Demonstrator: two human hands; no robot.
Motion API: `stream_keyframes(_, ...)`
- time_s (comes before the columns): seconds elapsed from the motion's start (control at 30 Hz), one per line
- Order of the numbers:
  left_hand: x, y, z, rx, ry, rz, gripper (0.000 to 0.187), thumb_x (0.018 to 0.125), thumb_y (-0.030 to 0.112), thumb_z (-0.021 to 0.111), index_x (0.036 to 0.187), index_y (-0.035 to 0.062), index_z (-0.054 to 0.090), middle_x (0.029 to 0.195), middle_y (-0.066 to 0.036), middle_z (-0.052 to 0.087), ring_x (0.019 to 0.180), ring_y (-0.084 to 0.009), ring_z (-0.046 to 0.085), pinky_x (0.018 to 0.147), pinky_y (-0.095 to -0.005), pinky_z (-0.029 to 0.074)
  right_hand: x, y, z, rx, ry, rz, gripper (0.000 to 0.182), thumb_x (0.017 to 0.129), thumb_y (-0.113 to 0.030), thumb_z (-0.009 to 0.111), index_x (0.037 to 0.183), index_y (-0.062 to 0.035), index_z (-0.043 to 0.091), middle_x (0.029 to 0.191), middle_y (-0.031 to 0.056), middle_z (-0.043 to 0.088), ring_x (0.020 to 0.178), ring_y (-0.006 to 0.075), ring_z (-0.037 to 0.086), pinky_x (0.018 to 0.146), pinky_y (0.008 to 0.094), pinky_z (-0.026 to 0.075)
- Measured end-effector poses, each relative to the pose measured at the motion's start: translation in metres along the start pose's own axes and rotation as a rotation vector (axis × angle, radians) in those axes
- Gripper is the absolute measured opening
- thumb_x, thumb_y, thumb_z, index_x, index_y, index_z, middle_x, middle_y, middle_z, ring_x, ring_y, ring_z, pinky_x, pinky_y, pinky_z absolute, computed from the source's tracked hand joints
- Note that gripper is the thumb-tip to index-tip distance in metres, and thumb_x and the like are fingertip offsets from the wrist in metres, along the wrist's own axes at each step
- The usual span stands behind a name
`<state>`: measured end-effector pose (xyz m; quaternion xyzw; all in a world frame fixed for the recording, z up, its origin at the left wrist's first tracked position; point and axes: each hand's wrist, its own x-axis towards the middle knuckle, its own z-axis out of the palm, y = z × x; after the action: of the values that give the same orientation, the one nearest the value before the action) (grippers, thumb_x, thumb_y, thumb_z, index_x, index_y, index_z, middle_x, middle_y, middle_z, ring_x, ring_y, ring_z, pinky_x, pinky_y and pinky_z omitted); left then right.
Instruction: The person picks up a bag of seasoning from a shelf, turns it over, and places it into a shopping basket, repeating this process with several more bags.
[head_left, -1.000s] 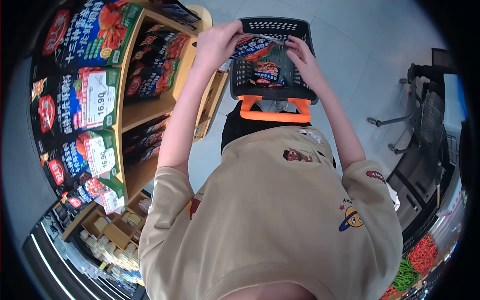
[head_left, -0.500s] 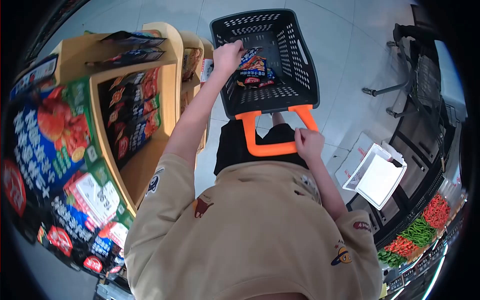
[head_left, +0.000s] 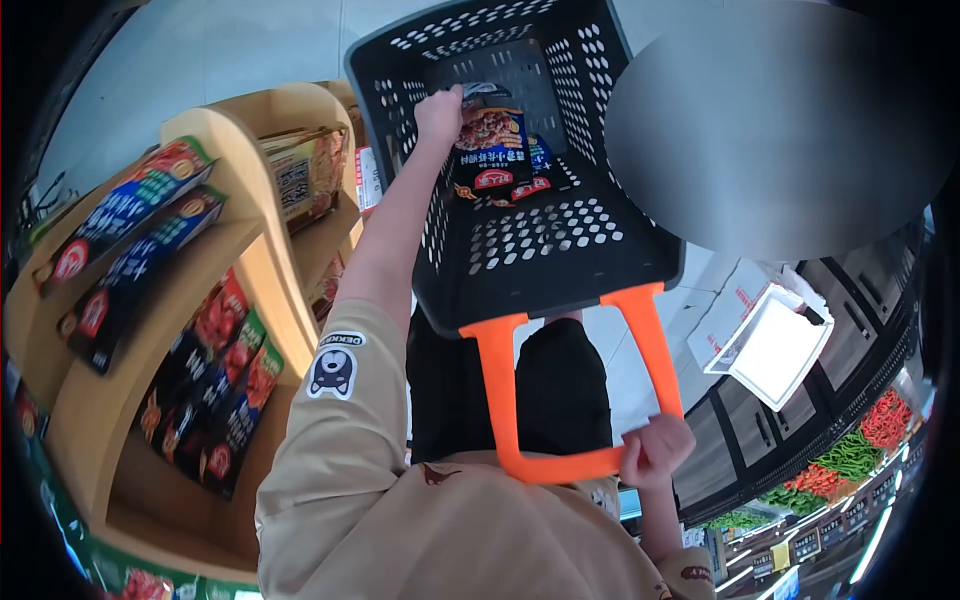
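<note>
My left hand [head_left: 440, 117] is inside the black shopping basket [head_left: 545, 265], closed on the top edge of a seasoning packet [head_left: 493, 150]. That packet is dark with a food picture and a blue and red label. A second packet [head_left: 539, 155] lies partly under it on the basket's bottom. My right hand [head_left: 657, 452] is wrapped round the lower right corner of the basket's orange handle [head_left: 565, 467]. The basket is tilted, with its opening facing me.
Wooden shelves [head_left: 285, 300] with several similar packets [head_left: 210, 390] stand close on my left. To the right are a white foam box [head_left: 768, 345], dark cabinets [head_left: 765, 425] and piles of red peppers [head_left: 886, 418] and green peppers [head_left: 850, 455]. A grey blurred oval covers the upper right.
The basket and its handle appear larger and nearer. The packet in my left hand shows more of its front. The shelves have shifted in view, and the grey blurred oval has appeared.
</note>
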<state>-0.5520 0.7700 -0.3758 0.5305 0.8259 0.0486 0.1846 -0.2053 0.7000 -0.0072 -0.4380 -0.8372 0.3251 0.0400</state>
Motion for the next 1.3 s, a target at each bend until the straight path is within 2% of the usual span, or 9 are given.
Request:
stream_keyframes(0.37, 0.011, -0.008, 0.087, 0.082, -0.198, 0.029, 0.016, 0.073, 0.013, 0.051, 0.088, 0.012, 0.055, 0.075, -0.011, 0.061, 0.073, -0.0265, 0.061, 0.059, -0.0388, 0.048, 0.005, -0.005, 0.003, -0.053, -0.01, 0.038, 0.016, 0.061, -0.012, 0.045, 0.046, -0.0094, 0.048, 0.039, 0.0019, 0.043, 0.037, 0.0192, 0.046, 0.049, 0.0274, 0.042)
stream_keyframes(0.47, -0.004, -0.008, 0.087, 0.125, 0.124, 0.135, 0.02, 0.072, 0.014, 0.053, 0.091, 0.0104, 0.053, 0.085, -0.01, 0.058, 0.078, -0.0261, 0.058, 0.065, -0.0357, 0.047, 0.006, -0.006, 0.002, -0.046, -0.036, 0.05, 0.016, 0.06, -0.009, 0.046, 0.045, -0.0086, 0.046, 0.04, 0.0026, 0.042, 0.037, 0.0203, 0.044, 0.048, 0.0281, 0.042)
stream_keyframes(0.53, -0.027, 0.012, 0.046, 0.12, 0.198, 0.041, 0.024, 0.069, 0.013, 0.054, 0.093, 0.0096, 0.05, 0.093, -0.01, 0.053, 0.08, -0.028, 0.055, 0.067, -0.0372, 0.046, 0.008, -0.005, 0.004, -0.022, 0.02, -0.017, 0.016, 0.059, -0.006, 0.047, 0.043, -0.0075, 0.044, 0.04, 0.0034, 0.04, 0.035, 0.0223, 0.041, 0.042, 0.0285, 0.037)
stream_keyframes(0.63, -0.065, 0.032, 0.006, -0.063, 0.06, -0.104, 0.033, 0.068, 0.013, 0.055, 0.101, 0.0084, 0.048, 0.096, -0.011, 0.049, 0.086, -0.0272, 0.051, 0.071, -0.0386, 0.043, 0.004, -0.009, 0.0, -0.024, -0.024, 0.059, 0.015, 0.061, -0.005, 0.049, 0.046, -0.0067, 0.045, 0.042, 0.006, 0.041, 0.037, 0.0246, 0.041, 0.04, 0.0331, 0.031)
stream_keyframes(0.73, -0.115, 0.055, -0.053, -0.311, 0.055, -0.165, 0.033, 0.068, 0.007, 0.052, 0.1, 0.0054, 0.049, 0.098, -0.014, 0.051, 0.089, -0.0323, 0.052, 0.073, -0.0401, 0.046, -0.001, -0.005, -0.002, -0.117, -0.085, 0.052, 0.016, 0.063, -0.008, 0.051, 0.048, -0.0066, 0.046, 0.044, 0.0076, 0.043, 0.039, 0.0258, 0.043, 0.04, 0.0338, 0.032)
stream_keyframes(0.9, -0.187, 0.08, -0.126, -0.855, 0.234, -0.189, 0.017, 0.072, 0.008, 0.05, 0.087, 0.0029, 0.055, 0.083, -0.017, 0.058, 0.077, -0.0326, 0.056, 0.067, -0.0404, 0.045, 0.01, -0.025, -0.013, -0.197, -0.243, 0.102, 0.028, 0.075, -0.023, 0.05, 0.054, -0.0039, 0.054, 0.047, 0.0139, 0.049, 0.047, 0.0317, 0.05, 0.044, 0.0379, 0.038)
stream_keyframes(1.0, -0.224, 0.086, -0.179, -1.021, 0.185, -0.236, 0.016, 0.072, 0.007, 0.049, 0.087, 0.0027, 0.055, 0.076, -0.016, 0.058, 0.074, -0.0309, 0.057, 0.065, -0.0396, 0.044, 0.011, -0.009, -0.008, -0.279, -0.37, -0.04, 0.032, 0.078, -0.026, 0.047, 0.058, -0.0038, 0.059, 0.051, 0.0154, 0.052, 0.051, 0.0331, 0.053, 0.048, 0.0412, 0.04)
stream_keyframes(1.17, -0.302, 0.1, -0.269, -0.767, 0.377, -0.34, 0.019, 0.075, 0.008, 0.051, 0.093, 0.0035, 0.054, 0.075, -0.012, 0.059, 0.07, -0.0282, 0.057, 0.064, -0.0353, 0.045, 0.025, -0.005, -0.007, -0.421, -0.657, -0.126, 0.045, 0.084, -0.034, 0.037, 0.071, 0.0011, 0.061, 0.076, 0.0203, 0.059, 0.076, 0.037, 0.056, 0.071, 0.0447, 0.043)
stream_keyframes(1.3, -0.373, 0.121, -0.291, -0.723, 0.628, -0.512, 0.019, 0.074, 0.007, 0.048, 0.091, 0.0039, 0.055, 0.079, -0.011, 0.058, 0.077, -0.0273, 0.056, 0.068, -0.0352, 0.045, 0.031, 0.014, 0.004, -0.285, -0.673, -0.23, 0.047, 0.084, -0.035, 0.037, 0.073, 0.0045, 0.06, 0.074, 0.0232, 0.058, 0.077, 0.0392, 0.056, 0.072, 0.0451, 0.042)
